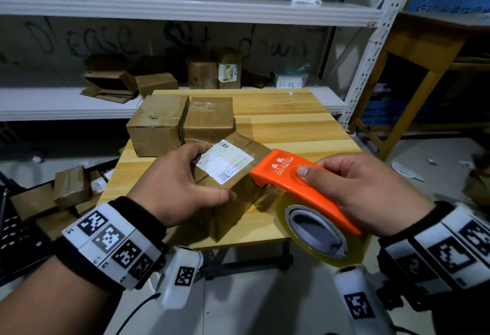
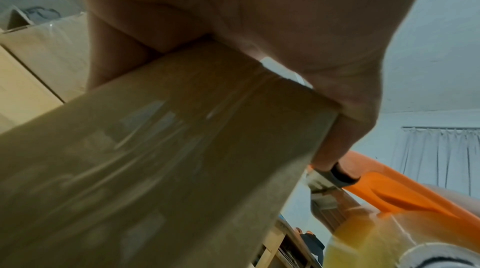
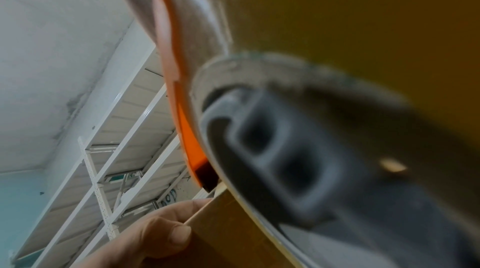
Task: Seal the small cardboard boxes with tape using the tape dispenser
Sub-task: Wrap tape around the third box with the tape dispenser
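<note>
The box [image 1: 233,175], bearing a white label [image 1: 225,161], is held tilted over the near part of the surface [image 1: 291,122], gripped by the left hand [image 1: 183,183] with fingers curled over its top and thumb along its near edge. The orange dispenser [image 1: 297,183] is clasped by the right hand [image 1: 363,188], its nose set against the box's right corner; tape appears to be mid-application. A steady pull along the seam, then a tear at the blade, is judged to be called for next. Two more boxes [image 1: 183,122] stand just behind the box; room lies open to its right, while the surface's near edge is close below.
</note>
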### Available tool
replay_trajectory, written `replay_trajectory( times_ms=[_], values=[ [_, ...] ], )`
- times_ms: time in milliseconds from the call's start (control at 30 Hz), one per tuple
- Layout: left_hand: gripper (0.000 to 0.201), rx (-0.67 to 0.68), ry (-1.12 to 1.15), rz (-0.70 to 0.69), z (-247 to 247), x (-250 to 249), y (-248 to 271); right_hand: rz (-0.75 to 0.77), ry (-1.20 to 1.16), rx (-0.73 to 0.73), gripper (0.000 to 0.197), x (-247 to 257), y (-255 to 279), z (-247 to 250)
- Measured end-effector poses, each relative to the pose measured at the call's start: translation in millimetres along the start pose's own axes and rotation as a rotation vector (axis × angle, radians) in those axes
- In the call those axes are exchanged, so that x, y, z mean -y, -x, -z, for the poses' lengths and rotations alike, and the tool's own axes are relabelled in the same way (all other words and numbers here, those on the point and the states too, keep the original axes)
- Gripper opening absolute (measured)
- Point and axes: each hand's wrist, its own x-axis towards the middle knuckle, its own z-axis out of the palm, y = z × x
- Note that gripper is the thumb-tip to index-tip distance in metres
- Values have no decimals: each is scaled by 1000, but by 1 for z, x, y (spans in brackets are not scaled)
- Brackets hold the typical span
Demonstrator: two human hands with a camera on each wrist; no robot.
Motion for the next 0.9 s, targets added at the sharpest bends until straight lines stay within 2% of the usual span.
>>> replay_trajectory(
  times_ms=[100, 267, 433, 800, 900],
  values=[
    [107, 3, 20, 3, 1, 0, 0, -1, -4, 7, 41, -1, 1, 1],
    [95, -7, 18, 13, 0, -1, 0, -1, 3, 11, 42, -3, 5, 5],
    [101, -5, 52, 16, -2, 0, -1, -10, 11, 17, 41, -3, 7, 5],
    [78, -18, 119, 24, -5, 6, -4, -40, 19, 21, 41, -9, 10, 10],
    [81, 5, 222, 44, -3, 4, -5, -28, 14, 18, 41, -9, 10, 9]
  ],
)
